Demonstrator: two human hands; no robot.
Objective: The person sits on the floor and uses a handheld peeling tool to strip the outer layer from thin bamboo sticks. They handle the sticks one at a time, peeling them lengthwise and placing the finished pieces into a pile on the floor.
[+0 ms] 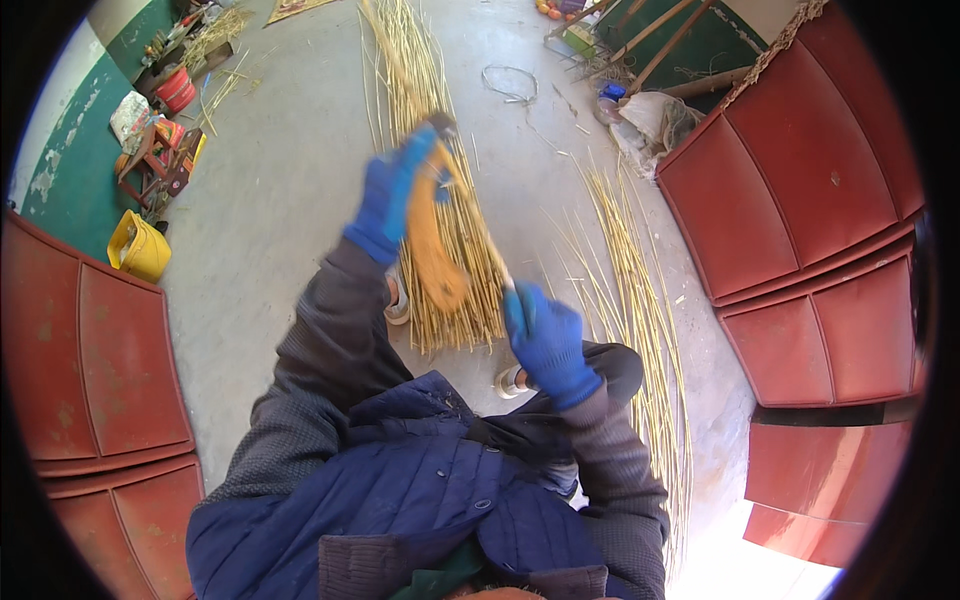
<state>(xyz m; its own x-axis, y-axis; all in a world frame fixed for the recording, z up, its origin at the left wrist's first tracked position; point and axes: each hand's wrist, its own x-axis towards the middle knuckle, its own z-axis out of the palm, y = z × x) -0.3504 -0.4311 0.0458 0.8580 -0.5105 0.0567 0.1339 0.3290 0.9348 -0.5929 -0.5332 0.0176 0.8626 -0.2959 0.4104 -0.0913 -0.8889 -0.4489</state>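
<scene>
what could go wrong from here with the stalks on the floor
The loose stalks lie beside the person's right leg, so a step might crush or scatter them. The orange piece at the left hand hangs over the stalk bundle and could knock stalks out of line.

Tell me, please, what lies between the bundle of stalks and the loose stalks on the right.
In the head view, mostly grey floor shows between the bundle and the loose stalks; lower down, the right gloved hand covers part of the gap.
</scene>
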